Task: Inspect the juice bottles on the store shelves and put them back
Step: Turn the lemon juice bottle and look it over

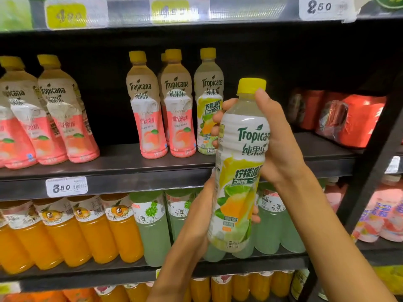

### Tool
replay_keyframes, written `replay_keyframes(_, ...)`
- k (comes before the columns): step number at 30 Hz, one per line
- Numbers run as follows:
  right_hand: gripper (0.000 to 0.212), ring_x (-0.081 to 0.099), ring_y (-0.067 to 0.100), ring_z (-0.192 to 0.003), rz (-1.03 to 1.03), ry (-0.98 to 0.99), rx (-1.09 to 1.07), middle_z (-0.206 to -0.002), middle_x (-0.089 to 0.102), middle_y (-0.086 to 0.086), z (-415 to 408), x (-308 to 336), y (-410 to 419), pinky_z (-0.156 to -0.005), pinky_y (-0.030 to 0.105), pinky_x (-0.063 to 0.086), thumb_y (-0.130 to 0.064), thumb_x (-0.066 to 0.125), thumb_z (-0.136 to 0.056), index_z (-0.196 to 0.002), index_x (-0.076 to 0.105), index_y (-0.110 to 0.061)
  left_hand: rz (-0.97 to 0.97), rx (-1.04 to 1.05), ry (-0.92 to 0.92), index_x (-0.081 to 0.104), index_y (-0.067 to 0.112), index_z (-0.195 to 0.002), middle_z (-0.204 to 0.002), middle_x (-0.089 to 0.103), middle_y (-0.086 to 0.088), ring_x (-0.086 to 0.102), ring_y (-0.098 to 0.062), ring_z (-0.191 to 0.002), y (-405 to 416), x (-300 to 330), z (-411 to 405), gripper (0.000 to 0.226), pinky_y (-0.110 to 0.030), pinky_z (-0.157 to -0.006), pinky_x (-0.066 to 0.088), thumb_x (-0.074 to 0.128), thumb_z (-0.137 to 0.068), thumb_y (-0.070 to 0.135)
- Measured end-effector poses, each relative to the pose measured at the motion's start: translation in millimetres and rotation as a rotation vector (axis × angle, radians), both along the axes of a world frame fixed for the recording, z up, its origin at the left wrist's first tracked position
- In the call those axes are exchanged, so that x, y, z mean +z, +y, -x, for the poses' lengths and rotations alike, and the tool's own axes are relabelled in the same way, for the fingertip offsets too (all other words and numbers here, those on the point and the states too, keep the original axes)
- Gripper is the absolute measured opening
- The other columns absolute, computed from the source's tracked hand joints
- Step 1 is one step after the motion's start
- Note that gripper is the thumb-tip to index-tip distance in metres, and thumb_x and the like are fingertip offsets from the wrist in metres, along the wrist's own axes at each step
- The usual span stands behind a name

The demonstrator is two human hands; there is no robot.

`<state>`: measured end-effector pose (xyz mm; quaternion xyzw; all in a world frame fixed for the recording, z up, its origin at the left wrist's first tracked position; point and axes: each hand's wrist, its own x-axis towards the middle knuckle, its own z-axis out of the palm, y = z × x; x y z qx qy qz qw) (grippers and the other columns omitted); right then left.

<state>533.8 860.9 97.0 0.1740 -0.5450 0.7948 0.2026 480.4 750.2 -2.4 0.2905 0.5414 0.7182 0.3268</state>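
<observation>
Head view: facing dark store shelving stacked in tiers, a white price tag reading 350 clipped to the middle shelf's front edge. Standing on that shelf: pink peach bottles in two groups, all yellow-capped, and one lemon-lime bottle on the shelf just beside the right-hand pair. Sitting further right, well apart: red wrapped packs. Filling the tier below: orange juice bottles to the left, pale green lime drinks to the right.

Reaching up from the lower edge, both forearms meeting in front of the shelves. Right hand wrapping the held lemon-lime bottle around its shoulder, thumb lying by the yellow cap (fingertips showing round the far side). Left hand gripping the lower body near the base, fingertips peeking out on the right edge.

Hanging clear of the shelf, in mid-air. Standing nearly upright, long axis vertical with a slight tilt, cap pointing up, label turned toward the camera.
</observation>
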Motion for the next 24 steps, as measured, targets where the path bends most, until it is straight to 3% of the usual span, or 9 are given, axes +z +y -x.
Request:
replay_keyframes(3,0.031,0.07,0.02,-0.079,-0.04,-0.015,-0.23,-0.088,0.072,0.009,0.4,-1.2,5.8,-0.069,0.033,0.057,-0.043,0.056,-0.09,-0.089,0.072,-0.017,-0.017,0.128,0.142,0.073,0.049,-0.08,-0.088,0.074,0.017,0.069,0.002,-0.085,-1.1,8.8,-5.2,0.045,-0.013,-0.069,0.053,0.03,-0.082,0.062)
replay_keyframes(5,0.031,0.07,0.019,-0.078,-0.063,-0.019,-0.342,-0.086,0.072,0.008,0.8,-1.7,7.3,-0.07,0.034,0.059,-0.044,0.055,-0.091,-0.083,0.075,-0.022,-0.011,0.142,0.215,0.069,0.058,-0.074,-0.082,0.07,0.03,0.064,0.014,-0.082,-1.0,12.9,-13.8,0.038,-0.003,-0.064,0.047,0.031,-0.077,0.063)
replay_keyframes(9,0.032,0.071,0.019,-0.084,-0.116,-0.084,-0.325,-0.091,0.074,0.006,-2.3,0.5,9.3,-0.071,0.034,0.058,-0.049,0.054,-0.09,-0.087,0.076,-0.026,-0.076,0.226,0.229,0.066,0.04,-0.066,-0.065,0.064,0.037,0.059,0.022,-0.066,3.6,12.3,-25.8,0.036,0.002,-0.056,0.041,0.037,-0.071,0.061)
replay_keyframes(11,0.031,0.07,0.019,-0.091,-0.131,-0.068,-0.256,-0.097,0.073,0.005,-4.9,0.9,12.7,-0.075,0.033,0.056,-0.049,0.057,-0.088,-0.097,0.074,-0.023,-0.107,0.221,0.162,0.07,0.041,-0.069,-0.071,0.068,0.032,0.063,0.017,-0.072,1.0,11.4,-24.4,0.039,-0.006,-0.066,0.049,0.042,-0.064,0.068)
replay_keyframes(14,0.038,0.069,0.024,-0.099,-0.077,-0.003,-0.158,-0.1,0.072,0.006,-7.4,-0.1,12.7,-0.081,0.037,0.056,-0.05,0.074,-0.076,-0.1,0.073,-0.02,-0.06,0.107,0.016,0.068,0.03,-0.113,-0.113,0.071,-0.002,0.065,-0.021,-0.107,-5.4,11.2,-21.2,0.079,-0.046,-0.098,0.048,0.057,-0.054,0.082)
replay_keyframes(16,0.039,0.07,0.023,-0.095,-0.076,0.028,-0.144,-0.098,0.073,0.007,-6.8,-1.8,12.2,-0.079,0.036,0.056,-0.049,0.075,-0.072,-0.098,0.074,-0.021,-0.036,0.069,-0.018,0.062,0.02,-0.124,-0.121,0.065,-0.015,0.061,-0.033,-0.111,-6.6,13.9,-24.0,0.094,-0.053,-0.102,0.043,0.057,-0.055,0.082)
replay_keyframes(18,0.021,0.07,0.02,-0.089,-0.107,0.048,-0.209,-0.094,0.074,0.004,-7.0,-3.1,11.8,-0.075,0.034,0.057,-0.04,0.067,-0.084,-0.096,0.075,-0.024,-0.036,0.103,0.043,0.065,0.029,-0.12,-0.12,0.067,-0.005,0.062,-0.024,-0.113,-3.6,11.6,-25.0,0.082,-0.042,-0.101,0.046,0.052,-0.061,0.085)
replay_keyframes(21,0.015,0.071,0.016,-0.088,-0.171,0.066,-0.344,-0.094,0.074,0.001,-11.5,-1.2,10.4,-0.074,0.03,0.056,-0.034,0.062,-0.088,-0.094,0.074,-0.027,-0.074,0.217,0.216,0.072,0.045,-0.087,-0.091,0.071,0.028,0.064,0.011,-0.09,-0.9,10.6,-23.0,0.046,-0.003,-0.072,0.047,0.037,-0.075,0.072)
replay_keyframes(24,0.011,0.07,0.014,-0.088,-0.246,0.059,-0.489,-0.093,0.074,-0.002,-14.1,0.4,7.2,-0.074,0.027,0.055,-0.031,0.067,-0.087,-0.095,0.072,-0.026,-0.061,0.217,0.352,0.063,0.04,-0.103,-0.102,0.069,0.027,0.061,0.009,-0.1,1.9,8.7,-25.1,0.048,-0.006,-0.08,0.046,0.035,-0.082,0.073)
